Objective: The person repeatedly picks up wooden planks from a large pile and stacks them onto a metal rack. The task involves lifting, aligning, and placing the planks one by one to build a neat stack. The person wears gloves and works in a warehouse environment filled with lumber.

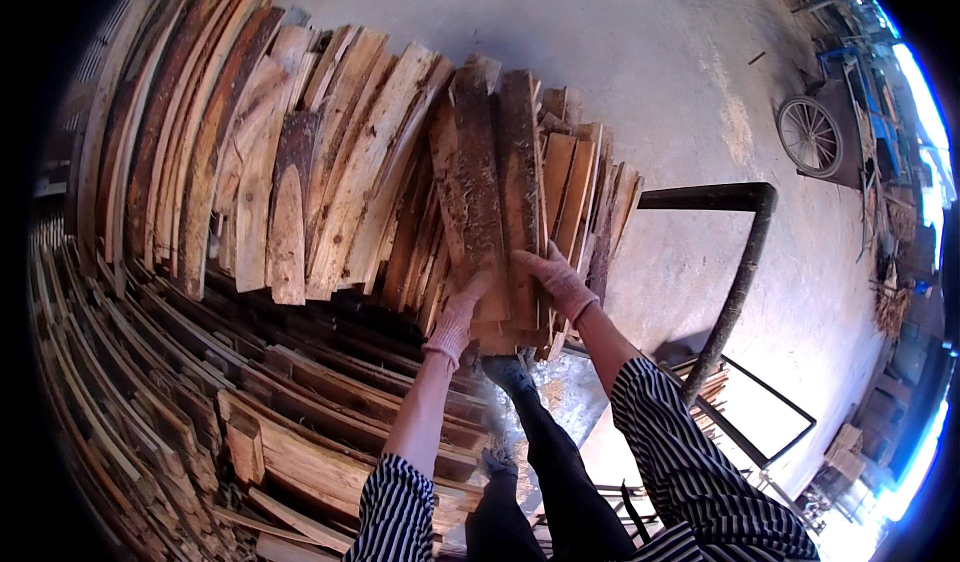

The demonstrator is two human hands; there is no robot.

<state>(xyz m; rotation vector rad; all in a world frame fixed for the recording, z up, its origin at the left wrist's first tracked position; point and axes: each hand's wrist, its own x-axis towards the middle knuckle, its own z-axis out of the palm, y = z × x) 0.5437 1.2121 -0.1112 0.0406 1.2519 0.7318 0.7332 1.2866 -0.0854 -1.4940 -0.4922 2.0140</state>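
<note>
Both my hands wear pale knit gloves and meet at the near ends of a bundle of rough wooden slabs (490, 192) with bark edges. My left hand (455, 317) grips the bundle's underside from the left. My right hand (555, 277) presses on the slab ends from the right, fingers spread over them. The slabs lean on a large heap of similar long planks (250, 152) that fans out to the left. My striped sleeves come in from the lower edge.
A dark metal cart handle (745, 252) curves down just right of the bundle. Stacked planks (200, 402) fill the lower left. Bare concrete floor (650, 72) lies beyond, with a wheeled barrow (815, 132) at the far right. My dark trouser legs stand below.
</note>
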